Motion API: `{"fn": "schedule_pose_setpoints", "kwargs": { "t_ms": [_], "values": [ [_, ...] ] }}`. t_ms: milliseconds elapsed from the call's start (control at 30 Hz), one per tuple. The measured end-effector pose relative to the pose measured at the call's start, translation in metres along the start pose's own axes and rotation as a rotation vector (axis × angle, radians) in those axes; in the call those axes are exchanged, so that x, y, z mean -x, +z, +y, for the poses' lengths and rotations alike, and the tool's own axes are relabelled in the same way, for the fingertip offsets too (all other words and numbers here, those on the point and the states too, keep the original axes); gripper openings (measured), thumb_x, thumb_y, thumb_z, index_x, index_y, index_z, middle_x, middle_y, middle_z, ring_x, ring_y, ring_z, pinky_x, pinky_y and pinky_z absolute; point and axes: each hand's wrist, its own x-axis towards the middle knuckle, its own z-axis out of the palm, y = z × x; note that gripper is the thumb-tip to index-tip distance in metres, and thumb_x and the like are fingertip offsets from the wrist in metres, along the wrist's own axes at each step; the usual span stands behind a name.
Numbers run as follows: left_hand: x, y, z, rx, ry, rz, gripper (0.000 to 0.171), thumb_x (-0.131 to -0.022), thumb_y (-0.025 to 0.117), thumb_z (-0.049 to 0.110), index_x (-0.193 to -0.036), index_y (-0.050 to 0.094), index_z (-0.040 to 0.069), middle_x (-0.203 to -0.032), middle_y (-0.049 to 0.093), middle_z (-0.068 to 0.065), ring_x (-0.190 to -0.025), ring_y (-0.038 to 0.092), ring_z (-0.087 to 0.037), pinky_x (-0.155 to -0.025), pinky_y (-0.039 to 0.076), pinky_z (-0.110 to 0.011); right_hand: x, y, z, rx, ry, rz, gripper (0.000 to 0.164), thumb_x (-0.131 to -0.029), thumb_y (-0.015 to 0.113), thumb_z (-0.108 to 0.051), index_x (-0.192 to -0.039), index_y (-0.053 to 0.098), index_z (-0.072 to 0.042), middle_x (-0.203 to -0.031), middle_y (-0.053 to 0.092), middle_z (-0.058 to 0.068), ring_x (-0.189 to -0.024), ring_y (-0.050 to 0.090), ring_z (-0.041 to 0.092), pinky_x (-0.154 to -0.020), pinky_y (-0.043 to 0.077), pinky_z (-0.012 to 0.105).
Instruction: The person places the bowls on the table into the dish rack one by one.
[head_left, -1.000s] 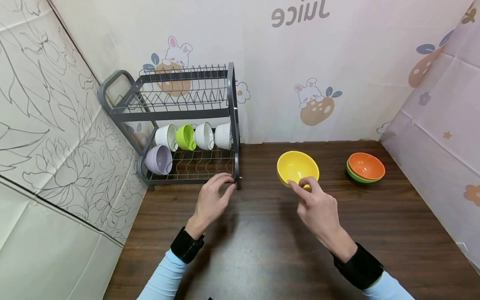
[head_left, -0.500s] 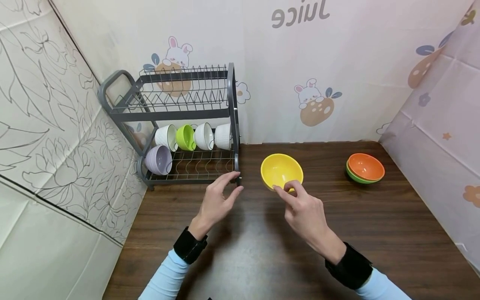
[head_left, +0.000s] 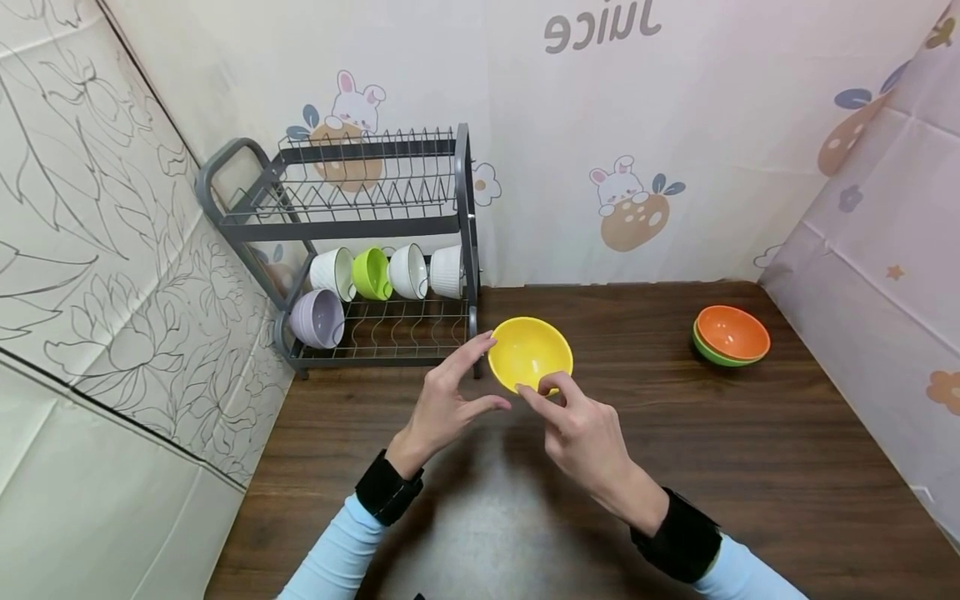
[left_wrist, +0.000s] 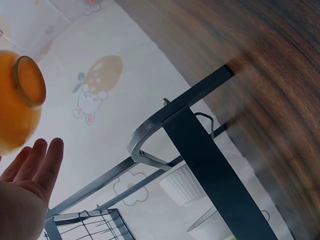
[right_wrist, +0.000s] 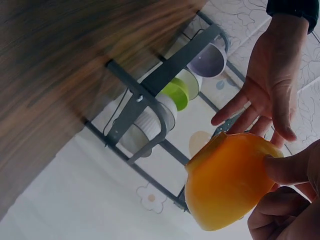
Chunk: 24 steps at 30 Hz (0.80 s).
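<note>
Bowl [head_left: 528,354] in right hand [head_left: 591,442], left hand [head_left: 442,408] alongside, rack edge [head_left: 471,279] near

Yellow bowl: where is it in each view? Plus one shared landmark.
Head: yellow bowl, just right of and below centre.
Left wrist: yellow bowl at the left edge, cut off by the frame.
Right wrist: yellow bowl, lower right of centre.
Shared landmark: grey dish rack, in all three views.

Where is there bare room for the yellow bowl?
Free: tabletop between the yellow bowl and the orange-and-green bowl stack; in the rack, the front lower row right of the purple bowl, and the upper tier. Crowded: the back row of white and lime dishes, and the rack's right corner, by the left hand.
</note>
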Motion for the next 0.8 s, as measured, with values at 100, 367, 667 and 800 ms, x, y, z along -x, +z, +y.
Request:
{"fn": "schedule_pose_setpoints", "kwargs": {
  "t_ms": [100, 367, 667, 800],
  "values": [
    [0.001, -0.001, 0.001, 0.006, 0.002, 0.013, 0.084, -0.081, 0.080, 0.049, -0.150, 0.055, 0.009, -0.156, 0.054, -0.011, -0.141, 0.054, -0.028, -0.112, 0.046, -0.040, -0.001, 0.003, -0.002, -0.010, -0.024, 0.021, 0.054, -0.069, 0.067, 0.021, -0.113, 0.080, -0.007, -0.102, 0.058, 0.009, -0.059, 0.055, 0.015, -0.043, 0.033, 0.018],
    [0.000, -0.002, 0.000, 0.052, -0.013, 0.039, 0.087, -0.074, 0.088, 0.040, -0.148, 0.057, 0.006, -0.157, 0.051, -0.017, -0.143, 0.052, -0.030, -0.110, 0.047, -0.040, -0.004, 0.008, -0.007, -0.031, -0.042, 0.035, 0.052, -0.070, 0.068, 0.019, -0.114, 0.080, -0.007, -0.102, 0.059, 0.010, -0.059, 0.052, 0.014, -0.044, 0.036, 0.018],
    [0.003, -0.005, 0.002, 0.104, -0.055, 0.060, 0.088, -0.067, 0.099, 0.011, -0.146, 0.058, 0.006, -0.158, 0.049, -0.018, -0.142, 0.052, -0.028, -0.106, 0.051, -0.038, -0.005, 0.014, -0.007, -0.059, -0.059, 0.040, 0.051, -0.072, 0.070, 0.019, -0.114, 0.080, -0.008, -0.103, 0.060, 0.009, -0.056, 0.046, 0.013, -0.044, 0.034, 0.018],
    [0.004, -0.007, 0.004, 0.124, -0.064, 0.072, 0.086, -0.067, 0.099, 0.005, -0.144, 0.059, 0.005, -0.159, 0.048, -0.019, -0.140, 0.054, -0.028, -0.102, 0.054, -0.036, -0.005, 0.017, -0.005, -0.069, -0.049, 0.023, 0.049, -0.072, 0.075, 0.019, -0.112, 0.080, -0.008, -0.103, 0.061, 0.009, -0.057, 0.045, 0.013, -0.045, 0.034, 0.018]
  ]
}}
